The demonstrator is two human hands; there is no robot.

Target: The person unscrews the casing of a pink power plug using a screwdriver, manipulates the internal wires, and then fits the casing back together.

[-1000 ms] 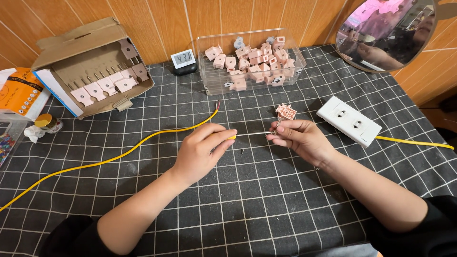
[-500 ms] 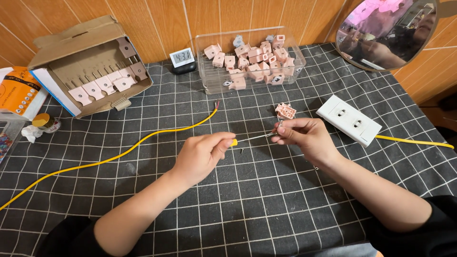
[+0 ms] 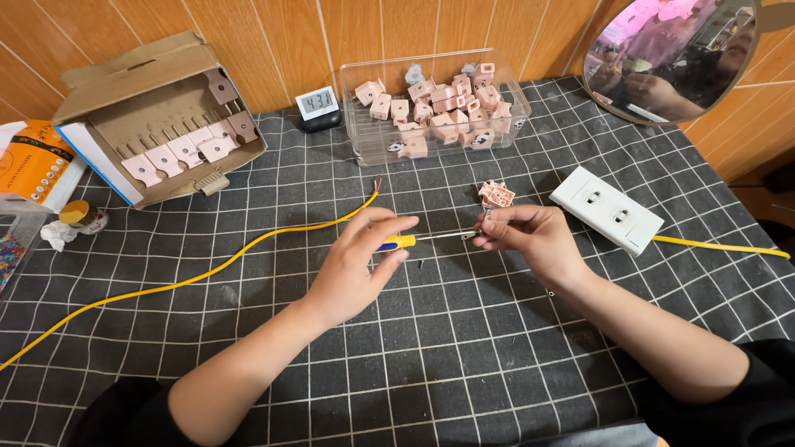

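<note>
My left hand (image 3: 356,261) grips the yellow handle of a small screwdriver (image 3: 418,239) whose thin metal shaft points right. The tip meets a small metal part pinched in the fingers of my right hand (image 3: 530,236). A pink plug piece (image 3: 495,194) lies on the cloth just above my right hand. A long yellow cable (image 3: 207,269) runs from the lower left to a bare end near the middle. A white double socket (image 3: 606,209) lies to the right, with a yellow cable (image 3: 720,246) leaving it.
A clear plastic tub (image 3: 364,141) of several pink plug parts stands at the back. A cardboard box (image 3: 149,99) with pink pieces sits at back left, a small digital clock (image 3: 318,105) between them. A round mirror (image 3: 671,54) leans at back right. A tiny screw (image 3: 551,292) lies by my right wrist.
My hands have drawn apart a little, and the screwdriver's shaft now shows between them, its tip at the part in my right hand.
</note>
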